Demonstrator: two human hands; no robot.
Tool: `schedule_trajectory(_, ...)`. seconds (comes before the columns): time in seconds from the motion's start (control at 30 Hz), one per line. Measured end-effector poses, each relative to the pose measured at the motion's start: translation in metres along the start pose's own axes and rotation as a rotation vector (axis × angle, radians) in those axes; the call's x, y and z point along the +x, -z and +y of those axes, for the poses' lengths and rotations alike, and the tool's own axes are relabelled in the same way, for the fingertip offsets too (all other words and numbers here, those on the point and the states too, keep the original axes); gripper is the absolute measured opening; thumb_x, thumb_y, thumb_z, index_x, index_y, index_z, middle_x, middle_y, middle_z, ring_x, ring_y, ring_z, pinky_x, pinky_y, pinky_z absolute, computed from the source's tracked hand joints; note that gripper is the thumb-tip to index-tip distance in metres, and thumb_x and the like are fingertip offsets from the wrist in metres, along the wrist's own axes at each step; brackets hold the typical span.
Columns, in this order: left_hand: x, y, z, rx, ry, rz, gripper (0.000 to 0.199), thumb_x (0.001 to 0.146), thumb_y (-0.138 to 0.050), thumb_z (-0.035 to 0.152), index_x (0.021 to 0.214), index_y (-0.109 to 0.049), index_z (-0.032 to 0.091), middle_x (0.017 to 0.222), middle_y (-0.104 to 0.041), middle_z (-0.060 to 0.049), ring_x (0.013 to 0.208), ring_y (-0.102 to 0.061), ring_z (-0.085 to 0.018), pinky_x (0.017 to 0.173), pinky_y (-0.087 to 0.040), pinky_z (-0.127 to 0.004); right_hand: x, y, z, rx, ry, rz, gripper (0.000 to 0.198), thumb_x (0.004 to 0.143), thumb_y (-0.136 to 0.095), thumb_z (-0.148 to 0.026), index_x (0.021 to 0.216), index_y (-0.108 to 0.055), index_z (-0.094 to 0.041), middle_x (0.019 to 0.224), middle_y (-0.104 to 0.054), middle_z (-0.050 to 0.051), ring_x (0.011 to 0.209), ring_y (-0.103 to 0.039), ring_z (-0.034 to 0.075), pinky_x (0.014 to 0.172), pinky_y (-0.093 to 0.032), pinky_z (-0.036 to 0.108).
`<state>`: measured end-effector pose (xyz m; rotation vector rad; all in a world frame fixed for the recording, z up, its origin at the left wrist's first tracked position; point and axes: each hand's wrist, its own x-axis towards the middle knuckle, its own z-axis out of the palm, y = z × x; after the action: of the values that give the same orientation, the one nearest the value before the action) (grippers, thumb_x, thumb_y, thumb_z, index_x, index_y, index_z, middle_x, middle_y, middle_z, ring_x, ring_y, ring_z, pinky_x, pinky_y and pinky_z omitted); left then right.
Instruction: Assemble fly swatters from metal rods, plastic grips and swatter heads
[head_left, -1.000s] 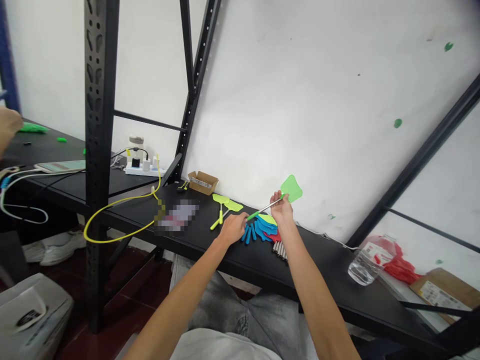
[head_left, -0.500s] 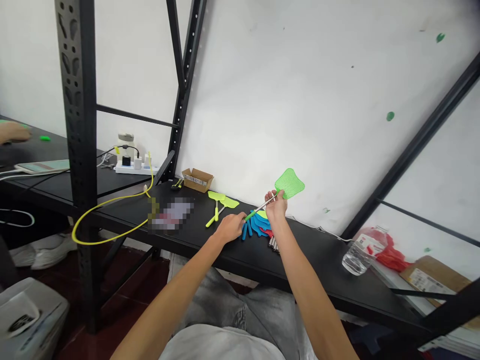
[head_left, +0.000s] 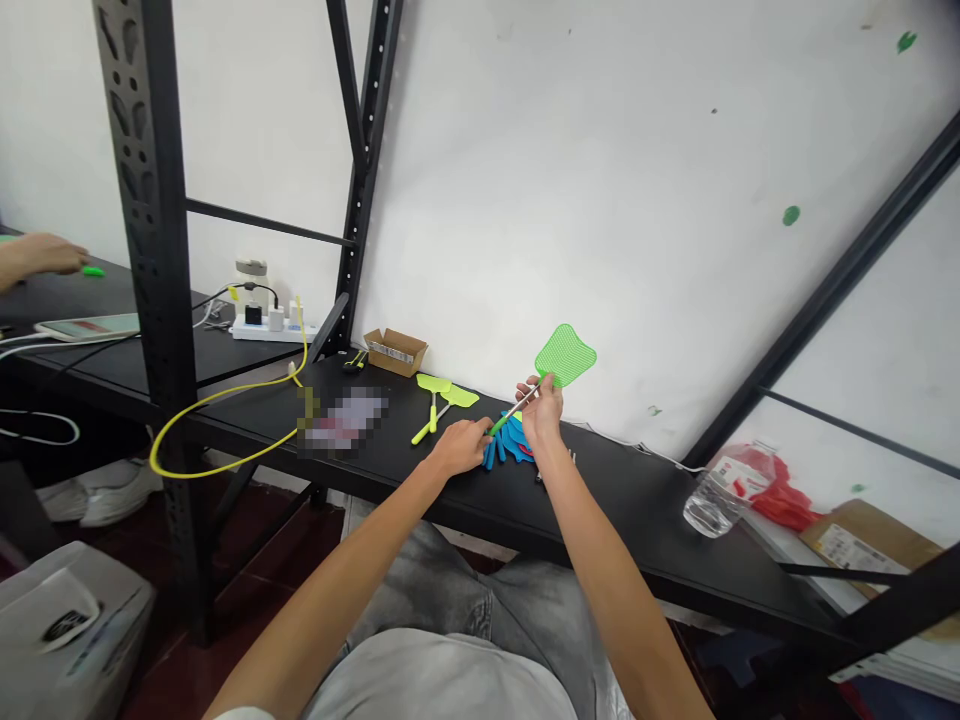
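A green fly swatter (head_left: pixel 565 355) with a metal rod is held tilted above the black shelf, its mesh head up and to the right. My left hand (head_left: pixel 463 446) is closed round its green handle. Near the mesh end, my right hand (head_left: pixel 541 408) grips it with the thumb on the neck and the other fingers partly curled. Under my hands lie blue fly swatters (head_left: pixel 514 440), partly hidden, with a bit of red and some metal rods beside them. Two yellow-green fly swatters (head_left: pixel 444 394) rest on the shelf left of my left hand.
A small open cardboard box (head_left: pixel 395 352) stands against the wall. A power strip (head_left: pixel 274 328) and a looped yellow cable (head_left: pixel 217 472) are on the left, near a black post (head_left: pixel 154 250). To the right lies a clear plastic bottle (head_left: pixel 712 502). Another person's hand (head_left: pixel 56 255) is far left.
The swatter's mesh head and my right hand have shifted slightly left. My left hand keeps its hold on the handle. The other person's hand has moved right, to a small green item.
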<state>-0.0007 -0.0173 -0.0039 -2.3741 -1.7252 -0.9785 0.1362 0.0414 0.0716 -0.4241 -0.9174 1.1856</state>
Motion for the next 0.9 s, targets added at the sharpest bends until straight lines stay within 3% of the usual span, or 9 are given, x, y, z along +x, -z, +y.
schedule_trajectory(0.23,0.001,0.002,0.003,0.073,0.018,0.01,0.018,0.093,-0.049,0.035,0.1,-0.061,0.024,0.083,-0.071,-0.006,0.087,-0.068,-0.027,0.073,-0.043,-0.031,-0.005,0.0,0.002,-0.041,-0.029,-0.017,0.03,0.087,-0.066,-0.049,0.09,-0.049,-0.024,0.074,-0.064,-0.007,0.059,-0.066,0.01,0.057,-0.053,0.021)
schedule_trajectory(0.6,0.002,-0.001,0.005,0.114,0.02,0.036,0.021,0.094,-0.048,0.043,0.093,-0.059,0.024,0.08,-0.07,-0.005,0.084,-0.067,-0.026,0.07,-0.04,-0.03,-0.021,-0.004,0.005,-0.084,0.054,-0.111,0.033,0.084,-0.067,-0.052,0.087,-0.052,-0.022,0.076,-0.067,-0.003,0.062,-0.068,0.011,0.059,-0.056,0.022)
schedule_trajectory(0.7,0.003,0.0,0.006,0.065,0.014,0.027,0.023,0.096,-0.045,0.042,0.092,-0.057,0.024,0.08,-0.071,-0.004,0.083,-0.068,-0.024,0.071,-0.041,-0.03,-0.022,0.002,-0.002,-0.166,-0.061,-0.115,0.028,0.083,-0.071,-0.043,0.087,-0.054,-0.021,0.081,-0.071,-0.001,0.066,-0.068,0.012,0.06,-0.057,0.023)
schedule_trajectory(0.83,0.004,0.002,0.005,-0.05,0.057,0.071,0.021,0.1,-0.039,0.037,0.093,-0.054,0.023,0.081,-0.073,-0.002,0.081,-0.068,-0.021,0.073,-0.042,-0.028,-0.023,0.029,-0.042,-0.318,-0.4,-0.134,0.025,0.074,-0.079,-0.015,0.092,-0.062,-0.017,0.084,-0.072,0.005,0.066,-0.067,0.016,0.053,-0.055,0.025)
schedule_trajectory(0.9,0.005,0.001,0.005,-0.092,0.085,0.092,0.022,0.101,-0.038,0.036,0.092,-0.054,0.023,0.083,-0.074,-0.002,0.08,-0.068,-0.019,0.072,-0.042,-0.028,-0.022,0.051,-0.069,-0.127,-0.327,-0.057,0.014,0.085,-0.069,-0.015,0.099,-0.065,-0.018,0.092,-0.072,0.007,0.075,-0.069,0.017,0.058,-0.056,0.027)
